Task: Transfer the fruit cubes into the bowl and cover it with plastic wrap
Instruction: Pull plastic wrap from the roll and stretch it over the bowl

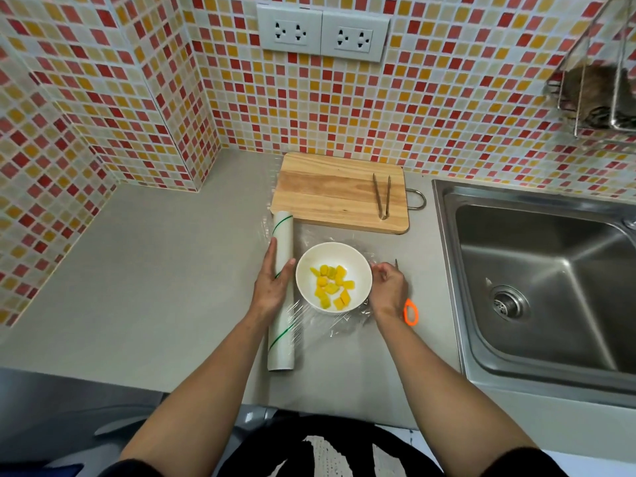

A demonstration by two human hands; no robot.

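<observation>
A white bowl [334,256] with several yellow fruit cubes [332,287] stands on the grey counter, in front of a wooden cutting board [327,194]. A sheet of clear plastic wrap [339,321] runs from the roll over the bowl and crinkles on the counter around it. The white roll of wrap [282,342] with green stripes lies lengthwise just left of the bowl. My left hand [273,284] rests on the roll, fingers around it. My right hand [389,287] pinches the wrap at the bowl's right rim.
Metal tongs [382,196] lie on the board's right side. Scissors with an orange handle [410,311] lie just right of my right hand. A steel sink [543,280] takes up the right. Tiled walls with outlets [323,34] close the back and left.
</observation>
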